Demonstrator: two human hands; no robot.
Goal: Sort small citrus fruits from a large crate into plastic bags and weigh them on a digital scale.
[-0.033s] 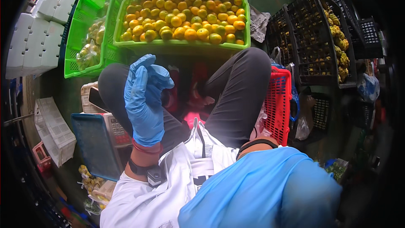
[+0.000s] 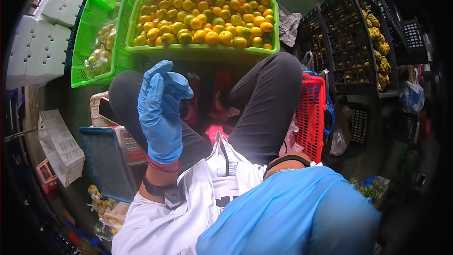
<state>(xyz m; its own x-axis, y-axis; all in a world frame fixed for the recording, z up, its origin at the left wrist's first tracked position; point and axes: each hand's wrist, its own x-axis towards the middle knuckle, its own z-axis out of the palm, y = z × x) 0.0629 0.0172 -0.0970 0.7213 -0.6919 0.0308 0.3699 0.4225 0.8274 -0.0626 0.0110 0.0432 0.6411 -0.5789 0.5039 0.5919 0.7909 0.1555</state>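
Observation:
My left hand [image 2: 159, 118], in a blue glove, is raised over my left thigh with its fingers loosely bent and apart, holding nothing visible. My right hand [image 2: 321, 208], also blue-gloved, is very close to the camera at lower right, large and blurred, and its fingers cannot be made out. Beyond my knees stands a green crate [image 2: 203, 49] full of yellow-green citrus fruit [image 2: 212, 38]. A second green crate [image 2: 118, 61] at left holds bagged produce [image 2: 98, 61].
White foam boxes [image 2: 35, 52], a white crate [image 2: 61, 146] and a blue lid [image 2: 104, 163] are at left. A red basket [image 2: 309, 118] is beside my right leg. Black crates [image 2: 347, 42] with knobbly yellow produce and crumpled paper [image 2: 288, 26] are at right.
My right hand has shifted very slightly, uncovering a little more greenery behind it. The rest is almost the same.

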